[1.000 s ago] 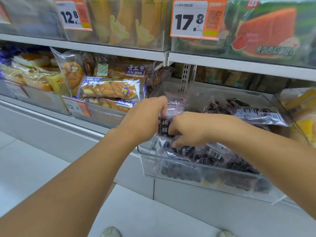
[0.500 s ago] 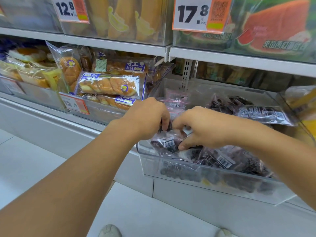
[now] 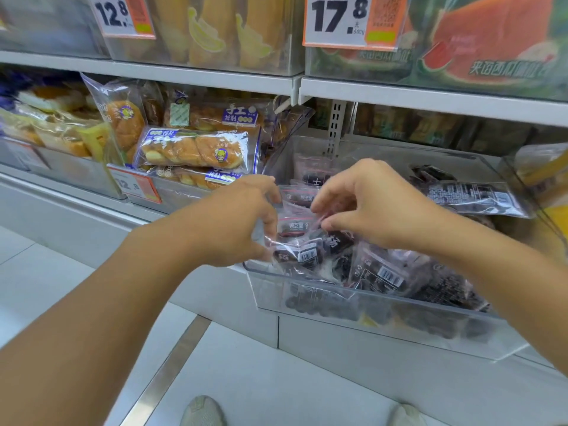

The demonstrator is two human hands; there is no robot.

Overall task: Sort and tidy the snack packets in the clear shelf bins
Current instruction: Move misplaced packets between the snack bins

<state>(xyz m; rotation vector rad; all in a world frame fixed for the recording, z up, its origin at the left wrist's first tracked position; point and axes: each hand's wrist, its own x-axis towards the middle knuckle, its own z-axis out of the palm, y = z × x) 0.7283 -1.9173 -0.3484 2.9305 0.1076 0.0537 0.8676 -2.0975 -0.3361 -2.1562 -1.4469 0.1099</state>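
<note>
under the 17.8 tag (image 3: 353,21), both hands, left hand (image 3: 236,219) and right hand (image 3: 372,204), pinch dark snack packets (image 3: 302,241) over the clear bin (image 3: 368,315)

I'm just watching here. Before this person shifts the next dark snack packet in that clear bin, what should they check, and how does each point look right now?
1. Left hand has a grip on a packet: ok, thumb and fingers pinch the dark packets at the bin's left end.
2. Right hand has a grip: ok, fingertips pinch a packet edge.
3. Clear bin sits steady on the shelf: cannot tell, though it sticks out past the shelf edge.
4. Packets stand in a neat row: not ok, those at the front lie jumbled and tilted.
5. Flat packet at the back right lies out of the way: ok.
6. Bread packets in the next bin stay apart: ok.
</note>
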